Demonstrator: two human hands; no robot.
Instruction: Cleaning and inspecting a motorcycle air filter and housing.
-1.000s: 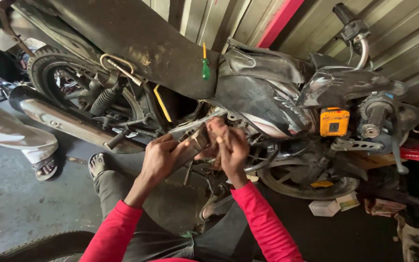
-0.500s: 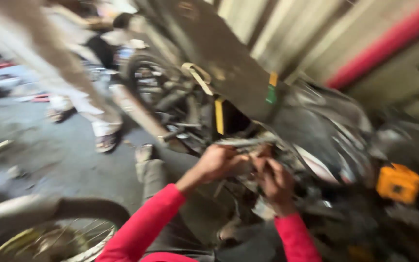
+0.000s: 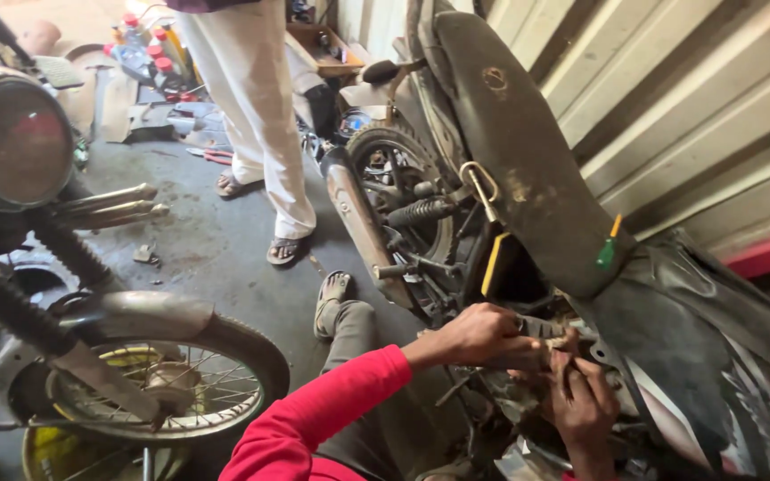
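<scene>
The view has swung left since a moment ago, sharp now, and a second bike's spoked wheel (image 3: 158,383) shows. Left hand (image 3: 474,337) and right hand (image 3: 581,405) stay at the motorcycle's greasy metal frame (image 3: 536,330) under the cracked black seat (image 3: 528,169), fingers pressed around a small pale part (image 3: 566,341).

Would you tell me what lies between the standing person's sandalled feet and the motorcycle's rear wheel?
In the head view, only the chrome exhaust pipe and bare, stained concrete floor.

Bright red long sleeve (image 3: 314,414) at seven o'clock; bare left hand (image 3: 474,337) and right hand (image 3: 585,405); grey trousers (image 3: 358,347); sandal (image 3: 331,298).
</scene>
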